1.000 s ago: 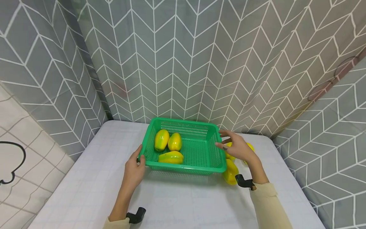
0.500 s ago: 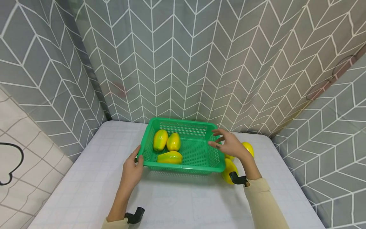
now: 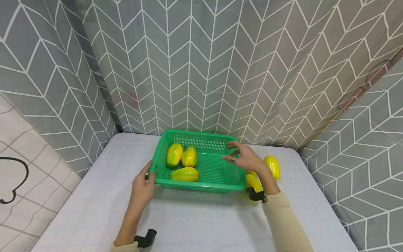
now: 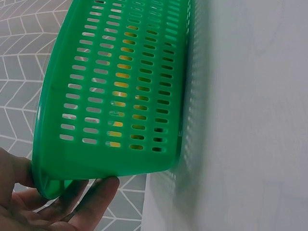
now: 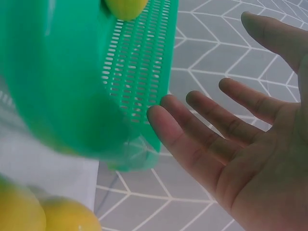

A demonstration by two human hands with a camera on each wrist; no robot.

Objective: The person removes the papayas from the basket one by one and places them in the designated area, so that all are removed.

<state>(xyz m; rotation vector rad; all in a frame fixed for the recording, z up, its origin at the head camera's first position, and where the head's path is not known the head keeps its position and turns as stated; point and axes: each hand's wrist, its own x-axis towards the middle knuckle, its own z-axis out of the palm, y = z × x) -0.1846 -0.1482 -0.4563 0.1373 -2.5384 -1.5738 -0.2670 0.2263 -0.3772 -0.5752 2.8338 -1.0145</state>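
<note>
1. Left hand (image 3: 141, 189) grips the green basket (image 3: 214, 185) by its left rim, and the basket sits on the surface (image 3: 189, 224).
2. Right hand (image 3: 247, 159) hangs over the basket's right side, fingers spread, nothing held!
3. Three yellow fruits (image 3: 174, 155) are in, grouped toward the left.
4. Three loose fruits (image 3: 272, 167) lie outside, on the right, one mostly hidden.
5. Loading looks about half done, by my judgement: three remain.

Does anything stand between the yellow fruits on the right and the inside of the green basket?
Yes: the right end wall of the green basket, so the yellow fruits would probably need lifting over it. In the head view, the right hand also covers part of that end.
</note>
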